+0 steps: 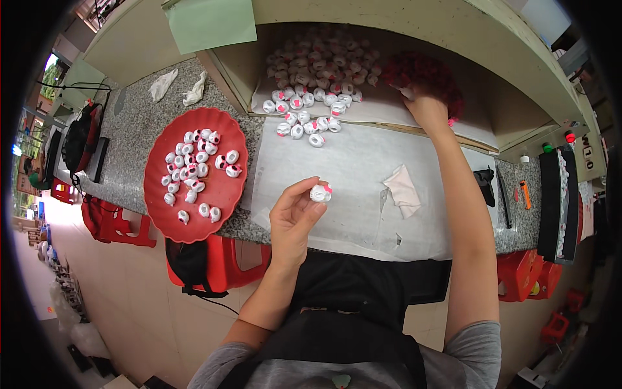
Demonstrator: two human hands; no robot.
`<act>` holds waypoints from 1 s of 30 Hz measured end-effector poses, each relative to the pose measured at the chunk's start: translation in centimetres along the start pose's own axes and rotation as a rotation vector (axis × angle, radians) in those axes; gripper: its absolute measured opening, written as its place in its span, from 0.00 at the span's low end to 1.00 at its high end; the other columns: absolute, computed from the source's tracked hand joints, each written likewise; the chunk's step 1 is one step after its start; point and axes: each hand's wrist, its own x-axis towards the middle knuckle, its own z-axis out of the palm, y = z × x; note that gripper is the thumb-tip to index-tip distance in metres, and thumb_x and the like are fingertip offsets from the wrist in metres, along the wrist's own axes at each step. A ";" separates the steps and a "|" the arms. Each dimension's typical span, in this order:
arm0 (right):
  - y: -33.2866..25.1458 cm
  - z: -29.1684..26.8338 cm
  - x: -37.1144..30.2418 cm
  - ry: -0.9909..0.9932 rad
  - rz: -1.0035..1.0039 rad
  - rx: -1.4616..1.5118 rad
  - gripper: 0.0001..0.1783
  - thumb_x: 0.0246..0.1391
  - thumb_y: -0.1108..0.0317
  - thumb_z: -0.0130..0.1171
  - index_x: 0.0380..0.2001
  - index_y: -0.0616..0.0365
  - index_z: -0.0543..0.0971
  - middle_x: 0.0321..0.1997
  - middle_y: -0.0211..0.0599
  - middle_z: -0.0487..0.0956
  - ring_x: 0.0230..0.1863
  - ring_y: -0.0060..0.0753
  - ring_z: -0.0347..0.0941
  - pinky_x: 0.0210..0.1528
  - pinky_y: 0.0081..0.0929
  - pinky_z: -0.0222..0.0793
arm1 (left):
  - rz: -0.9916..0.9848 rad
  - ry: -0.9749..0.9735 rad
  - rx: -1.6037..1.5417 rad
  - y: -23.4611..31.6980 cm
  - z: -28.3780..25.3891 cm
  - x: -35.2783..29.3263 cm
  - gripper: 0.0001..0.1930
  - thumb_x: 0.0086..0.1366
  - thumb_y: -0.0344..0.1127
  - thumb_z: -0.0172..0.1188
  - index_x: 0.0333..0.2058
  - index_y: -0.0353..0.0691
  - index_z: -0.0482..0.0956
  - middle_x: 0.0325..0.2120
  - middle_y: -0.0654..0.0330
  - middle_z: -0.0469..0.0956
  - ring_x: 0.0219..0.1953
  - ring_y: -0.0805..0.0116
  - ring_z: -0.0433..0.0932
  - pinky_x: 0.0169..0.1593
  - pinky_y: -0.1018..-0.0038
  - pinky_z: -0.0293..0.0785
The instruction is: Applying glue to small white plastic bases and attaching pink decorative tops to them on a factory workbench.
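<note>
Between thumb and fingers, my left hand [295,217] pinches a small white round piece [320,193] with a pink spot, held above the white sheet [350,227]. My right hand [424,110] reaches into the shelf opening, at a heap of small dark red and pink pieces [424,74]. Its fingertips are partly hidden there, so I cannot make out any grip. Left of that heap lies a large pile of similar white pieces [324,61], spilling forward onto the sheet. A red scalloped plate [227,194] carries several white pieces with dark and pink marks.
A folded pale cloth [403,190] lies on the sheet. Crumpled tissues [163,84] rest on the granite counter at the left. An orange cutter-like tool [525,194] lies far right beside a black strip-shaped tool [503,198]. The shelf's upper edge [389,11] arches over the piles.
</note>
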 end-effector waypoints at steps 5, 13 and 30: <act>-1.2 -2.4 -2.4 -0.192 -0.018 0.096 0.09 0.35 0.70 0.57 0.25 0.59 0.73 0.29 0.41 0.72 0.30 0.44 0.68 0.31 0.33 0.64 | -0.012 -0.007 -0.035 0.2 0.3 -0.1 0.18 0.49 0.19 0.52 0.42 0.33 0.66 0.36 0.58 0.69 0.39 0.74 0.68 0.44 0.80 0.62; -2.2 -3.6 -5.3 -0.103 -0.149 0.258 0.10 0.34 0.72 0.59 0.24 0.60 0.72 0.27 0.33 0.71 0.29 0.38 0.68 0.30 0.26 0.63 | -0.008 -0.017 -0.002 0.1 0.5 0.0 0.19 0.49 0.21 0.52 0.43 0.33 0.64 0.37 0.57 0.68 0.40 0.72 0.67 0.46 0.78 0.61; -11.1 -7.9 -15.5 -0.217 0.494 1.720 0.06 0.37 0.79 0.55 0.23 0.65 0.70 0.25 0.40 0.70 0.25 0.27 0.67 0.23 0.22 0.66 | -0.044 -0.112 0.013 -1.3 1.3 -0.3 0.18 0.50 0.20 0.53 0.42 0.33 0.66 0.37 0.59 0.69 0.40 0.73 0.68 0.45 0.78 0.63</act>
